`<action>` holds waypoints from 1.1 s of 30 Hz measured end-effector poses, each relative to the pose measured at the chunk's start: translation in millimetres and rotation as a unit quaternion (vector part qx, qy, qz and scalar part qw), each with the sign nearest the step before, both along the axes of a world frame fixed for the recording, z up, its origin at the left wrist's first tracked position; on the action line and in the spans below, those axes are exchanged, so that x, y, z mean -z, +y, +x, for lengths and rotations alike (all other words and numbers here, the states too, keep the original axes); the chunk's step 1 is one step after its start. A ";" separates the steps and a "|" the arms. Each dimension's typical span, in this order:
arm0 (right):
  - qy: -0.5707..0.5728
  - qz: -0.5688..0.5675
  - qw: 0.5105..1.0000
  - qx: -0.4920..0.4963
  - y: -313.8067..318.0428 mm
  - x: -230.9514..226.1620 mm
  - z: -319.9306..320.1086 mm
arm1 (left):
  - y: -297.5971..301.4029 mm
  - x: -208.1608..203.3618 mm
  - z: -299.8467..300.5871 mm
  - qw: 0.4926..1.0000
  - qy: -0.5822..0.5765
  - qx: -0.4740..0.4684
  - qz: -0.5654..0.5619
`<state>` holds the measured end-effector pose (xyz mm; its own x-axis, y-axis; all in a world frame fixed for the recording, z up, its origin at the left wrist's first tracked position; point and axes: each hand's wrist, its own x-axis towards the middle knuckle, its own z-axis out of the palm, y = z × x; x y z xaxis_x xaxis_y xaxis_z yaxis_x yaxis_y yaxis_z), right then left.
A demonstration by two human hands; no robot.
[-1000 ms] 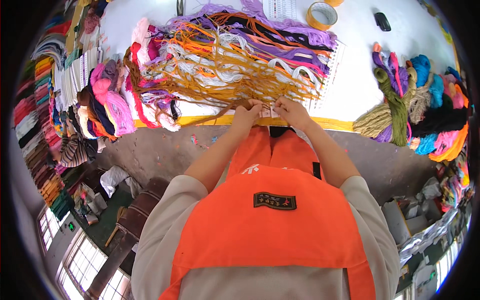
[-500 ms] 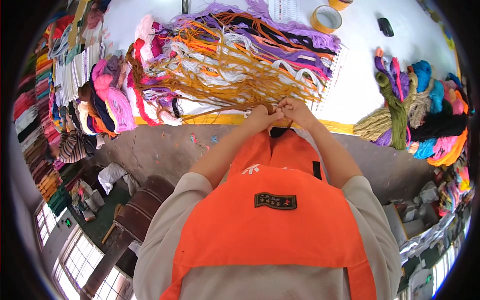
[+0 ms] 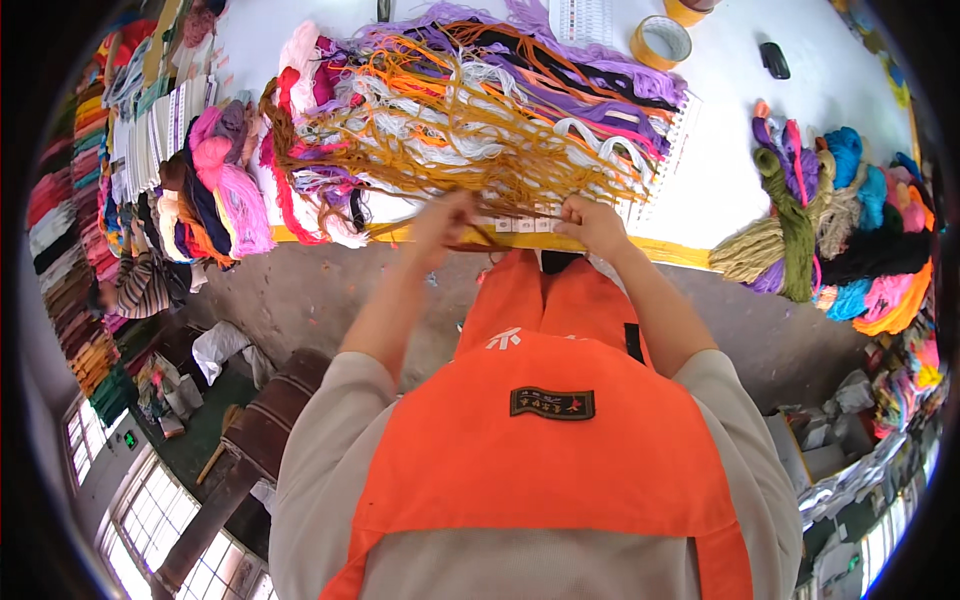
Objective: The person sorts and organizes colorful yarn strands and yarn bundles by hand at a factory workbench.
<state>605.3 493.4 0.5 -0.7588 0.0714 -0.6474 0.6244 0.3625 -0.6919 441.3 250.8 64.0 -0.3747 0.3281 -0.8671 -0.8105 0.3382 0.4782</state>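
Note:
A strand of brown yarn [image 3: 518, 212] runs between my hands along the table's near edge. My right hand [image 3: 593, 224] pinches its right end, thumb and forefinger pressed together. Farther left, my left hand [image 3: 446, 218] is blurred by motion but looks closed on the same yarn, and a loose brown length hangs beside it. Just beyond both hands lies a wide spread of mustard-brown yarn [image 3: 500, 170], tangled over white, orange, purple and black strands. Below the strand, a row of small white labels [image 3: 522, 225] shows at the edge.
Yellow tape [image 3: 670, 252] lines the white table's near edge. Skeins of coloured yarn [image 3: 790, 220] are heaped at the right, and pink and dark skeins [image 3: 232, 180] at the left. Tape rolls [image 3: 660, 43] and a small black object [image 3: 773, 60] lie at the back.
My hands were together at the table edge; the left has moved away to the left, and the brown strand is now drawn out between them. The right hand has barely shifted.

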 end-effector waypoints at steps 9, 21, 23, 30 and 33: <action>0.017 0.070 0.997 -0.033 -17.7 -11.4 -10.8 | -140.6 -25.7 -61.1 0.747 0.588 0.187 -0.247; 0.183 -0.273 0.907 0.262 -131.2 -208.8 -43.1 | -43.8 -166.8 40.6 0.909 0.099 -0.136 0.382; 0.213 -0.305 0.896 0.243 -149.0 -233.7 -46.2 | -55.9 -171.1 43.0 0.899 0.083 -0.086 0.422; 0.272 -0.291 0.899 0.182 -177.5 -246.6 -35.4 | -82.6 -187.5 55.1 0.944 0.179 -0.060 0.273; 0.221 -0.326 0.886 0.242 -184.8 -256.8 -27.4 | -85.5 -206.9 59.7 0.933 0.177 -0.122 0.290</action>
